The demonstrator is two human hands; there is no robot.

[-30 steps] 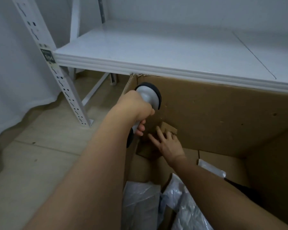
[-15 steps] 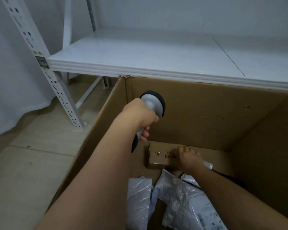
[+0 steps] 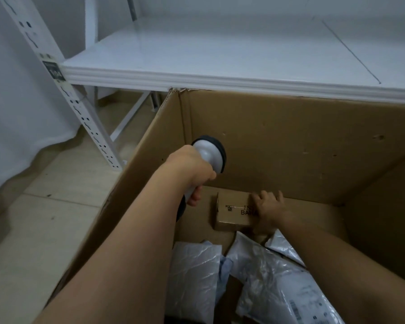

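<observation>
My left hand [image 3: 189,169] grips the handle of a grey handheld scanner [image 3: 209,155] with a black rim, held inside a large open cardboard carton [image 3: 290,141] and aimed down into it. On the carton's floor lies a small brown cardboard box [image 3: 234,210] with black print on its top. My right hand [image 3: 268,210] holds that box by its right end, fingers curled over the top and far edge. The scanner hangs a little above and left of the small box.
Several grey plastic mailer bags [image 3: 262,272] lie in the carton nearer to me. A white metal shelf [image 3: 220,57] overhangs the carton's far wall. Its perforated upright [image 3: 63,90] stands at left on a beige tiled floor [image 3: 45,218], with a white curtain [image 3: 14,113] beside it.
My right hand has turned the small box flat on the carton floor and taken hold of its right end. The view has lowered into the carton; the scanner stays in my left hand.
</observation>
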